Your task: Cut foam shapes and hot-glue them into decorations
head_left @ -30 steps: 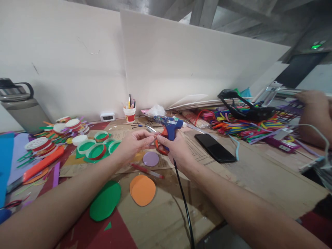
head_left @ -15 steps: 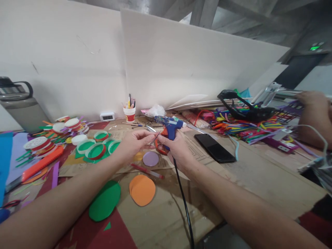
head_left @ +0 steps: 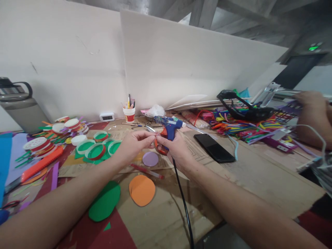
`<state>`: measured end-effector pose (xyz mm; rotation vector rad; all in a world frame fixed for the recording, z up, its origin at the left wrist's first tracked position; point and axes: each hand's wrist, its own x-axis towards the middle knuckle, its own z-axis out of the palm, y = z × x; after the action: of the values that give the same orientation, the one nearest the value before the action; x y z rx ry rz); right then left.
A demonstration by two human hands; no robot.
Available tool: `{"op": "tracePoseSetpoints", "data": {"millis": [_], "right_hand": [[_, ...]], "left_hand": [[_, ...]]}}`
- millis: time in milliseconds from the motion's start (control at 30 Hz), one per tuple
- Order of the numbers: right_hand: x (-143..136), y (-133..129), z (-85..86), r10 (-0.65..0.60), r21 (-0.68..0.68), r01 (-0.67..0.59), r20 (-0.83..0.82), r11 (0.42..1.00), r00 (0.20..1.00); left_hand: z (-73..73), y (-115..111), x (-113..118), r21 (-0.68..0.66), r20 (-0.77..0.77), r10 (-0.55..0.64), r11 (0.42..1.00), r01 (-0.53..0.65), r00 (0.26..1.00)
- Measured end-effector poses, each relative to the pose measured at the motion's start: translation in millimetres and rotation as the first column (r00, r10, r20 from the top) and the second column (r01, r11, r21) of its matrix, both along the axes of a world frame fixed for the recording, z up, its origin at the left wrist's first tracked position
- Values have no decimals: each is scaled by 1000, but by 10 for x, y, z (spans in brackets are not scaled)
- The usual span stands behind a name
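Note:
My left hand pinches with thumb and forefinger at something too small to make out. My right hand meets it, thumb tip almost touching the left fingertips. Under the right fingers shows the orange handle of scissors, with a metal point further off at the left. A blue glue gun stands just beyond my right hand, nozzle to the left; its black cord runs down toward me. Below the hands lie a lilac foam disc, a red pen, orange foam discs and green foam discs.
Green-filled rings, an orange cutter and a grey bottle stand left. A pen cup is at the back. Right are a black phone, coloured pipe cleaners and another person's arm.
The fingertips of both hands have drawn closer together, and the small dark piece seen between them is now hidden. The glue gun and the discs stay where they were.

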<state>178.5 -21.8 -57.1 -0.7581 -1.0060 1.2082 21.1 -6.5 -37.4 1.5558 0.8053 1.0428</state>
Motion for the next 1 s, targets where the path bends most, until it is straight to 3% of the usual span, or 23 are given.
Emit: {"op": "tracePoseSetpoints", "data": {"millis": [333,667,1000], "right_hand": [[-7,-41,50,7,-10,-7,2,1000,1000],[8,-64,74,75,-3,-75,-43,997,996],[14,-54,57,44,-20,-45,-52,999,998]], "left_hand": [[3,-27,2,40,-33,-1,999,2,999],[65,-90,28,237,-149,127,967,-89,981],[-5,-76,16,275,-160,89,961,-42,983]]}}
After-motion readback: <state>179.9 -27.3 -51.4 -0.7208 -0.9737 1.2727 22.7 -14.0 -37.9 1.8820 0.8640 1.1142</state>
